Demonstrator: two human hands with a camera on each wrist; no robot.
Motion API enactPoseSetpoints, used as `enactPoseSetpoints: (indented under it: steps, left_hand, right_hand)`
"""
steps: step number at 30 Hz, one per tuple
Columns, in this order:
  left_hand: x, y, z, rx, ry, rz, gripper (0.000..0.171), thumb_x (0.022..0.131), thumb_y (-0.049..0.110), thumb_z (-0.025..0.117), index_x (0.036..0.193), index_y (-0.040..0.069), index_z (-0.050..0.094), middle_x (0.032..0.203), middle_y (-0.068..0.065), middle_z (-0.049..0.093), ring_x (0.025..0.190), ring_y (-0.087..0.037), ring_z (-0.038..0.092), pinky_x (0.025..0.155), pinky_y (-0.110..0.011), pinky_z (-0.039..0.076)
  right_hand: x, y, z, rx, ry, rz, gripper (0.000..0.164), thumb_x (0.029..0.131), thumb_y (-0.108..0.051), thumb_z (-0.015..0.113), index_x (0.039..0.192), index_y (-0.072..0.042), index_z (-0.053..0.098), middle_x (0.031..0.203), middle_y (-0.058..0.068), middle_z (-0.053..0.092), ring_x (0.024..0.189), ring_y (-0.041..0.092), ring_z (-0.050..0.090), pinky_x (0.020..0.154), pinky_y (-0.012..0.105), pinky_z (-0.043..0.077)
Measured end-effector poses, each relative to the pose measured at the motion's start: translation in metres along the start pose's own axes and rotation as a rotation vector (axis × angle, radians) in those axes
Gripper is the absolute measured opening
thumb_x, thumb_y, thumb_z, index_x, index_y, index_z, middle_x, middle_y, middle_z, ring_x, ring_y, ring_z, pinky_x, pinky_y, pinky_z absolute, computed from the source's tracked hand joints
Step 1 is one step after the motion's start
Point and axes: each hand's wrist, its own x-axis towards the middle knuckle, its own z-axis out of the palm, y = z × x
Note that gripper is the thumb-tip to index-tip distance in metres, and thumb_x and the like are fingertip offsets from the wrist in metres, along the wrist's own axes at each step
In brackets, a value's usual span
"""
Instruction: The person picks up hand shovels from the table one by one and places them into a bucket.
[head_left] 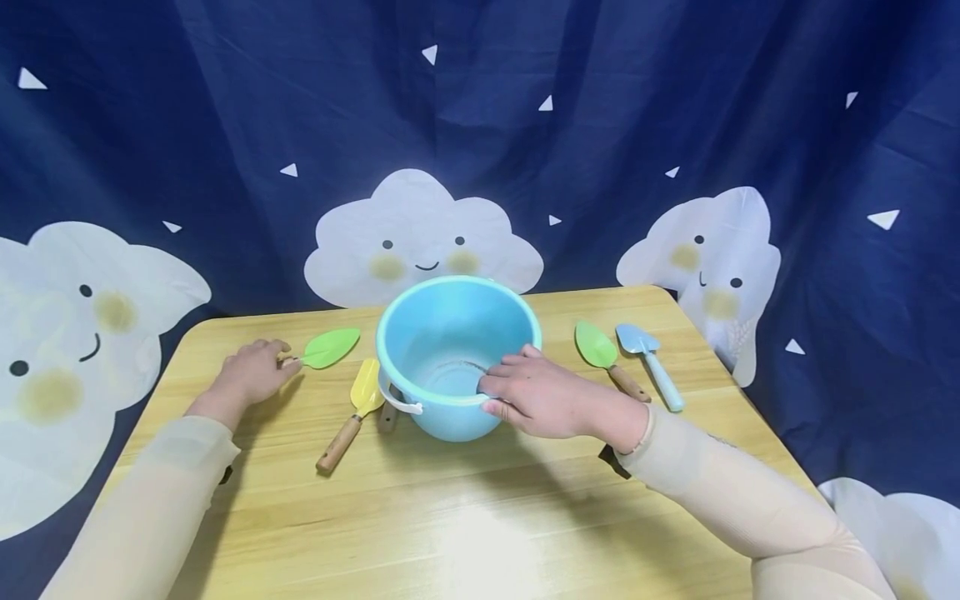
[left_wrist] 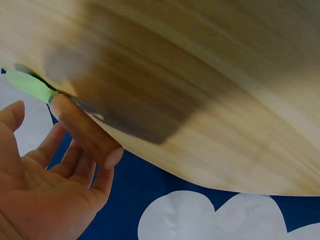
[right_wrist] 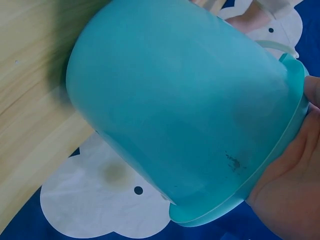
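Note:
Over the table's left side, my left hand (head_left: 251, 371) is at the wooden handle of a green trowel (head_left: 332, 347). In the left wrist view its fingers (left_wrist: 75, 160) touch the far side of that handle (left_wrist: 87, 130), while the thumb stands apart from it. A light blue bucket (head_left: 450, 421) stands upright mid-table. My right hand (head_left: 551, 393) grips its near right rim, fingers inside and thumb outside. Dark scuffs mark the bucket wall (right_wrist: 190, 100) in the right wrist view.
Left of the bucket lies a yellow trowel (head_left: 366, 390), with a wooden handle (head_left: 387, 417) partly hidden beside it. A second green trowel (head_left: 597, 346) and a blue trowel (head_left: 651, 362) lie to the right. The wooden table (head_left: 360, 525) meets a dark blue cloud-print curtain (head_left: 480, 108) behind.

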Motion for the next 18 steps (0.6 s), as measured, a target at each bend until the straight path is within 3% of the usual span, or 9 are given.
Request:
enactPoseSetpoints:
  steps: [7,18]
  left_hand:
    - [0.0,-0.001,0.005,0.011,-0.018,-0.019,0.061,0.1,0.04,0.052,0.136,-0.009,0.046,0.129,-0.039,0.048,0.118,-0.059,0.044,0.093,-0.072,0.032]
    - [0.002,-0.012,0.008,0.002,-0.031,0.002,0.052,0.099,0.032,0.057,0.124,-0.012,0.052,0.107,-0.03,0.054,0.102,-0.049,0.054,0.089,-0.064,0.043]
  right_hand:
    - [0.0,-0.001,-0.001,0.002,0.003,-0.001,0.022,0.106,-0.037,0.045,0.097,-0.019,0.053,0.082,-0.01,0.047,0.083,0.015,0.042,0.081,0.033,0.029]
    - [0.0,-0.003,-0.003,0.006,-0.003,0.001,0.022,0.106,-0.037,0.046,0.096,-0.019,0.053,0.082,-0.01,0.048,0.083,0.015,0.043,0.081,0.033,0.029]
